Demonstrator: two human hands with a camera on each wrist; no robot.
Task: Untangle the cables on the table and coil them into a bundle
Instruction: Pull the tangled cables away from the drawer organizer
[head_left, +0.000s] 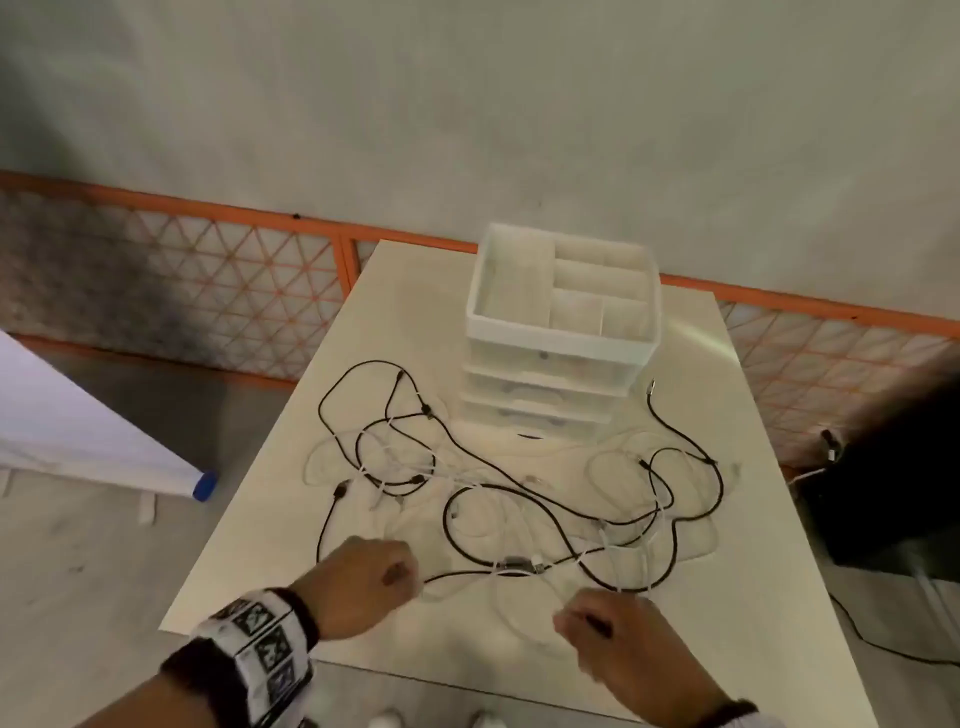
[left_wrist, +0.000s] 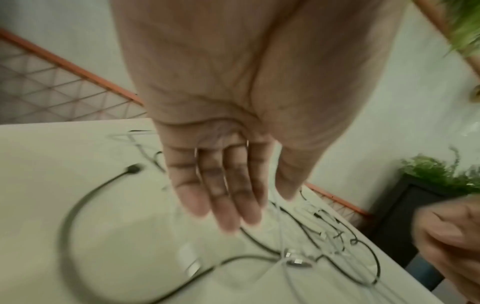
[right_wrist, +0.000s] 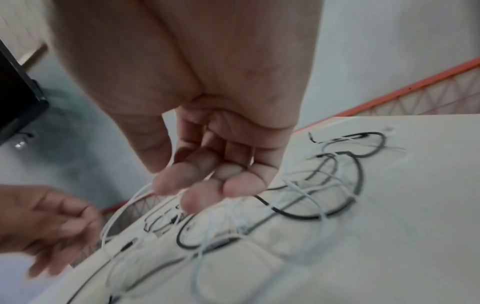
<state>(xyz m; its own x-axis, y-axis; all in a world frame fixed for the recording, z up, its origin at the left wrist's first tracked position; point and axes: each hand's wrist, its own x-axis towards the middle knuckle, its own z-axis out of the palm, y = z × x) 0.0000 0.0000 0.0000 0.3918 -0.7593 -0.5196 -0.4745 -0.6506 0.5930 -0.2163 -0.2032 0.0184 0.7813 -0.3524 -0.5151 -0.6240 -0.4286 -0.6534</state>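
Several black cables (head_left: 519, 478) and white cables (head_left: 524, 608) lie tangled across the white table (head_left: 753, 597). My left hand (head_left: 374, 577) hovers at the tangle's near left, by a black cable's end. In the left wrist view its fingers (left_wrist: 228, 201) point down, nearly straight, and a thin white cable runs across them; a black cable (left_wrist: 75, 209) curves below. My right hand (head_left: 613, 639) is at the near right. In the right wrist view, which is blurred, the right hand (right_wrist: 176, 181) has curled fingers, and its fingertips pinch a white cable loop (right_wrist: 116, 216).
A white drawer organiser (head_left: 561, 312) with an open compartment tray stands at the table's back. An orange mesh fence (head_left: 208, 270) runs behind. A black box (head_left: 893, 493) sits off the right edge, with a plant (left_wrist: 441, 174) on it. A rolled white sheet (head_left: 104, 447) lies left.
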